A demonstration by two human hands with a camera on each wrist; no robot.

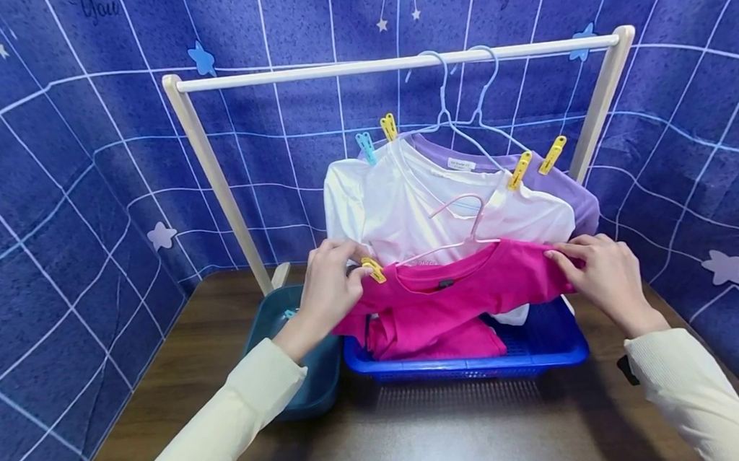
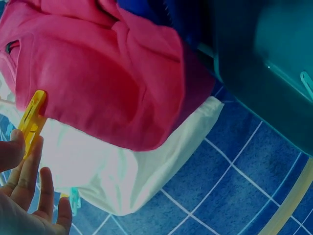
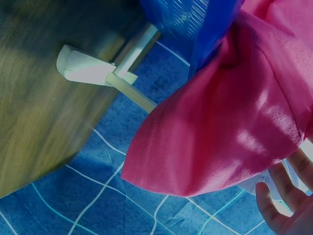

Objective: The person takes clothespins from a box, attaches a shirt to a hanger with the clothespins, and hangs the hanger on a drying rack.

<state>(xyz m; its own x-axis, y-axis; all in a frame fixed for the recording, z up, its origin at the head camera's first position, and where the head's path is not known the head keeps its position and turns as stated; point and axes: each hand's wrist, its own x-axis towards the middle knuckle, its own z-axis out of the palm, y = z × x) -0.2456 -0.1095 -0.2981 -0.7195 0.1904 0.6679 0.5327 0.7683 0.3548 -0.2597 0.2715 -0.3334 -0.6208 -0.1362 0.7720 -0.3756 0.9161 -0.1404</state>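
A bright pink T-shirt (image 1: 458,281) hangs on a pink hanger (image 1: 474,229), its lower part folded into the blue basket (image 1: 549,355). My left hand (image 1: 331,280) pinches a yellow clothespin (image 1: 373,269) at the shirt's left shoulder. In the left wrist view, the thumb and a finger squeeze the clothespin (image 2: 33,122), whose tip meets the pink cloth. With thumb and fingers, my right hand (image 1: 604,277) grips the shirt's right shoulder; in the right wrist view the fingers (image 3: 288,188) are partly cut off at the edge. The hanger's hook is free of the rail.
Behind, a white shirt (image 1: 381,208) and a purple shirt (image 1: 582,203) hang by blue hangers (image 1: 443,94) from a white rail (image 1: 331,70), held with yellow and blue clothespins. A teal bin (image 1: 317,394) with clothespins stands left of the basket on a wooden table (image 1: 438,435).
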